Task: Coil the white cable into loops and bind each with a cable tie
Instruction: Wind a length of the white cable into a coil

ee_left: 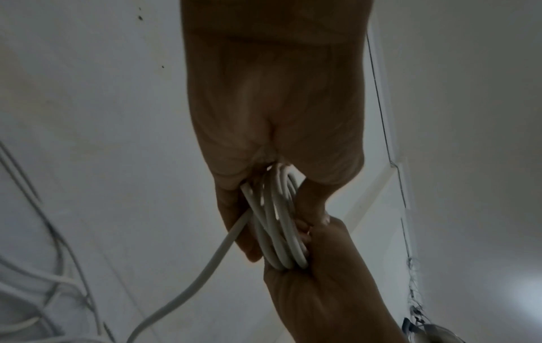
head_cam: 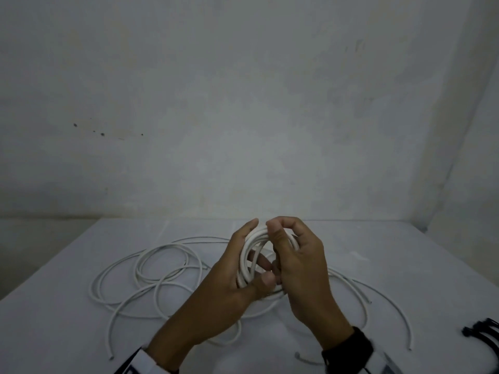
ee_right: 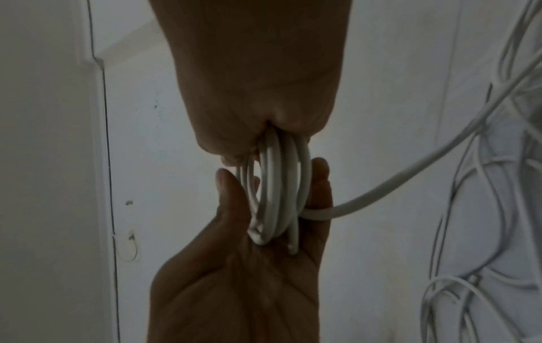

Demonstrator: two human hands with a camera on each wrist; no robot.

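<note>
Overhead, head view: your left hand [head_cam: 229, 276] and right hand [head_cam: 299, 268] meet above the desk [head_cam: 378, 252], both curled round a small coil [head_cam: 255, 255] of the white cable [head_cam: 167, 276]. The coil stands roughly upright between your palms. Most of the cable lies uncoiled on the desk in wide overlapping curves, to the left of and beneath your hands. Black cable ties [head_cam: 483, 333] sit at the right edge, well apart from the coil. None is on the coil yet.

Left wrist view: left hand [ee_left: 272, 116], fingers closed over the top of the coil [ee_left: 278, 220]; several smooth, round turns bunched tight. One strand [ee_left: 205, 262] leaves the bundle and runs down to the slack. The right hand [ee_left: 328, 290] clamps the far side.

Right wrist view: right hand [ee_right: 249, 81] grips the coil [ee_right: 275, 190] from above; left hand [ee_right: 234, 278] cups it below, thumb and fingers either side. The jacket looks slick, stiff and springy.

Risks, as judgement: free one hand for a tie and the turns will likely spring open. The trailing strand may snag in the crossed slack and drag the loops uneven. The ties are a stretch away, so pin the bundle one-handed first.
</note>
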